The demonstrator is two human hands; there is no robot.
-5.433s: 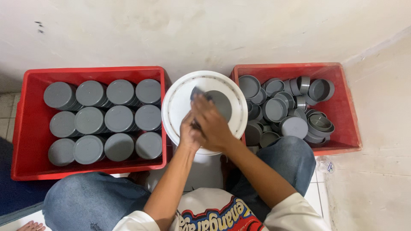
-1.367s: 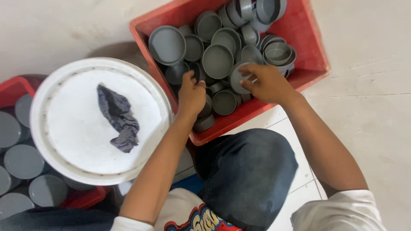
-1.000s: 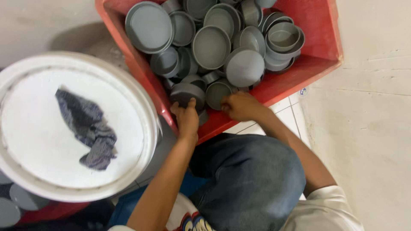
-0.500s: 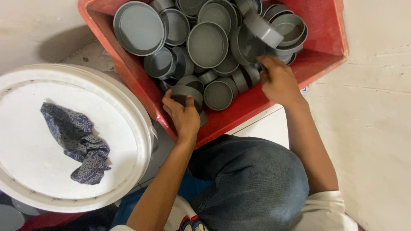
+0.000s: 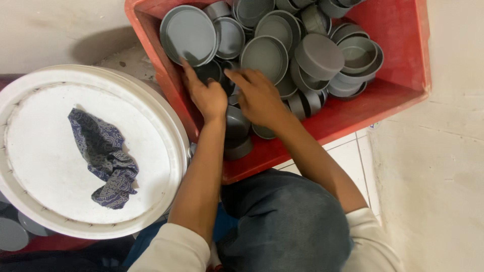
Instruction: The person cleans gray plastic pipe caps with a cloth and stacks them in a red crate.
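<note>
A red crate (image 5: 393, 95) holds several loose grey round caps, some face up, some on edge. Both my hands are inside it at its near left part. My left hand (image 5: 205, 93) lies flat with a finger touching the edge of a large grey cap (image 5: 188, 34). My right hand (image 5: 257, 95) rests beside it on the pile, fingers spread toward a dished grey cap (image 5: 266, 56). Neither hand visibly grips anything. A dark grey cap (image 5: 236, 132) sits just below the wrists.
A white round bucket lid (image 5: 50, 161) at the left carries a crumpled blue patterned cloth (image 5: 105, 160). Grey caps (image 5: 11, 232) of a second red crate peek out under it. My knee in jeans (image 5: 287, 221) fills the bottom centre. Pale floor lies at the right.
Both hands moved from the crate's near edge deeper into the pile and came together at its left part. The view shifted, bringing the crate closer.
</note>
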